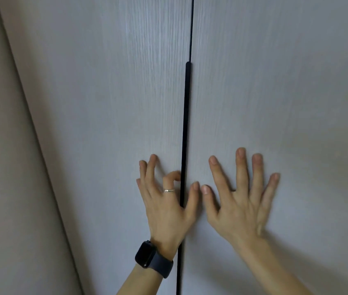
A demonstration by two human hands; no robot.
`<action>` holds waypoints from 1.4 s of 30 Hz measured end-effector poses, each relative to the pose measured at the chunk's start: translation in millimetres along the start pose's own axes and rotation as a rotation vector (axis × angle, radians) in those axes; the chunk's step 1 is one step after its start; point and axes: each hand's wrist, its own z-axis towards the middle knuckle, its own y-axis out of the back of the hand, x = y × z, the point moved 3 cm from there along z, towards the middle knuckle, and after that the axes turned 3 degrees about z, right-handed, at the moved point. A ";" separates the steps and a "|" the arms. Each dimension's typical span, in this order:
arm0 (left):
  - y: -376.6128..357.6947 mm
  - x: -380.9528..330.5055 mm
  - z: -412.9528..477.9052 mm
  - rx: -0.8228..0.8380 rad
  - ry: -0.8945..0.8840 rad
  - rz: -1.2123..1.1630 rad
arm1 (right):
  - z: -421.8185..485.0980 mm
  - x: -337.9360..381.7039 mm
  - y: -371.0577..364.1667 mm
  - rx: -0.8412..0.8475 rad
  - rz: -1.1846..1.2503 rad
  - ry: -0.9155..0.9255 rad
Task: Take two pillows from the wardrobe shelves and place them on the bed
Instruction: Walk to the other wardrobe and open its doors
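Two pale grey wood-grain wardrobe doors fill the head view, the left door [115, 92] and the right door [275, 81], both closed. A long black handle strip [186, 124] runs down the seam between them. My left hand [166, 205], with a ring and a dark watch on the wrist, is spread over the left door's edge, its index finger curled at the strip and its thumb across the seam. My right hand [241, 196] lies flat with fingers spread on the right door. Neither hand holds anything. No pillows and no bed are in view.
A beige wall or side panel [5, 167] runs down the left side, next to the left door.
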 end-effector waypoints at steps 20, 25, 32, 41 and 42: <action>70.9 -22.7 -17.3 0.138 -0.044 0.214 | 7.3 2.7 19.7 0.115 0.178 -0.051; 135.2 -25.0 -38.4 0.131 -0.101 0.236 | -14.0 31.9 63.3 0.318 0.742 -0.180; 210.0 -24.9 -61.7 0.148 0.017 0.332 | -87.3 124.2 99.8 0.824 1.589 -0.173; 282.5 -31.8 -79.7 -0.042 0.234 0.451 | -105.6 206.7 135.9 0.645 1.582 -0.072; 290.3 -32.6 -82.0 -0.065 0.209 0.515 | -105.2 214.0 137.8 0.651 1.557 -0.050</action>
